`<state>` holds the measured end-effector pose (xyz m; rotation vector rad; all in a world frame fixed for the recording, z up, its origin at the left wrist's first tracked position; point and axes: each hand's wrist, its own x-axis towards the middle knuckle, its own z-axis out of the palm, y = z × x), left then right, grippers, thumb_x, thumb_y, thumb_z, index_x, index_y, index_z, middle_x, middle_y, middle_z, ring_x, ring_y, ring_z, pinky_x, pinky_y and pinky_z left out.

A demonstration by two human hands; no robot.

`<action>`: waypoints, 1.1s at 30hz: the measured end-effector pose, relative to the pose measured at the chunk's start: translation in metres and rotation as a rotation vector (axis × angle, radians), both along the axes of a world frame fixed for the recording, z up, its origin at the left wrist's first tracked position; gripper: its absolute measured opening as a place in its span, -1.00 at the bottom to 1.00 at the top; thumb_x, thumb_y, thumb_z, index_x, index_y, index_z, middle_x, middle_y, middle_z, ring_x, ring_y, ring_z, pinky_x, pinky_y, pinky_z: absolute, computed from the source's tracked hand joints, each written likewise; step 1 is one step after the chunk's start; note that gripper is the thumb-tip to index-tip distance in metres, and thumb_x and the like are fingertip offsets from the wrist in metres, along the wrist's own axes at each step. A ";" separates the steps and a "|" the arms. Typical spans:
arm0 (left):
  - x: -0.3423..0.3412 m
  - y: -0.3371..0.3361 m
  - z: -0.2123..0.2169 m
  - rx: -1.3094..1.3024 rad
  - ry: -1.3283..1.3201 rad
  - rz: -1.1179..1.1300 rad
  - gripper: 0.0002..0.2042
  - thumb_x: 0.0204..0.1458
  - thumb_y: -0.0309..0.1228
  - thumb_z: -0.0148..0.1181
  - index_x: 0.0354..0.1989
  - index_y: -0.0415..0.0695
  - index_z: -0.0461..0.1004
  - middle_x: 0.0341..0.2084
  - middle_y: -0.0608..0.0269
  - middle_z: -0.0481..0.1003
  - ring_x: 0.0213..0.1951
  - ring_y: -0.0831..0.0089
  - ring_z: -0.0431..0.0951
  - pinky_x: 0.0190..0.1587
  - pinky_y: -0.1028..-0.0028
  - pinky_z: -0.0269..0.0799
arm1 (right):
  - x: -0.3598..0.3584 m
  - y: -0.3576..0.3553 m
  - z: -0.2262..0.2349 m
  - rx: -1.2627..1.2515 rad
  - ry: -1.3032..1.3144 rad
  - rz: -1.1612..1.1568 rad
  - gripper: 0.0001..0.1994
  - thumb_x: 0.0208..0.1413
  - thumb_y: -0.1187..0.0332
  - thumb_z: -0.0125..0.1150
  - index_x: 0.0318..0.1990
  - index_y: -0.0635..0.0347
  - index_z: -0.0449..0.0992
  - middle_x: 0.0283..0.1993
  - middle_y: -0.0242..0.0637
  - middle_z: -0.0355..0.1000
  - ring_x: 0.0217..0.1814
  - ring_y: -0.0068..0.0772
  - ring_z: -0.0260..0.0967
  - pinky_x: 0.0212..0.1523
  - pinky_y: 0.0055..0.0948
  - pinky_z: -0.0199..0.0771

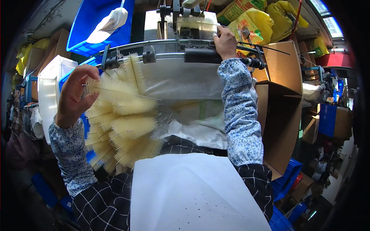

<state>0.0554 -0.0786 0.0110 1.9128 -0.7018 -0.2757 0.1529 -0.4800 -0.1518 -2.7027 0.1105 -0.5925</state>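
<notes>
My left hand (77, 94) is at the left, thumb and fingers curved around the bristled end of a pale twisted-wire bristle brush (119, 90). That brush lies over a pile of similar cream brushes (131, 131), their thin wire stems pointing right. My right hand (225, 43) is at the machine, fingers closed at the right end of another bristle brush (196, 24). This brush lies crosswise in front of the machine's metal plate (152, 29). Its wire stem runs right, past my fingertips; my palm partly hides the grip.
A metal rail with a black roller (202, 56) crosses in front of me. A blue bin (83, 27) with a white cap-like cloth (110, 25) stands far left. Yellow sacks (250, 27) and open cardboard boxes (279, 73) are at the right. White plastic sheeting (192, 133) hangs below the rail.
</notes>
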 end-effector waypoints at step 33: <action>0.003 -0.026 0.000 -0.005 -0.032 -0.080 -0.58 -0.26 -0.69 0.06 -0.13 -0.15 0.26 -0.24 0.24 0.28 -0.09 0.41 0.30 0.05 0.41 0.20 | 0.008 -0.068 0.018 -0.309 0.061 -0.170 -0.71 -0.04 0.20 0.10 -0.12 -0.06 0.46 -0.12 -0.27 0.38 0.00 -0.18 0.24 0.00 -0.32 0.22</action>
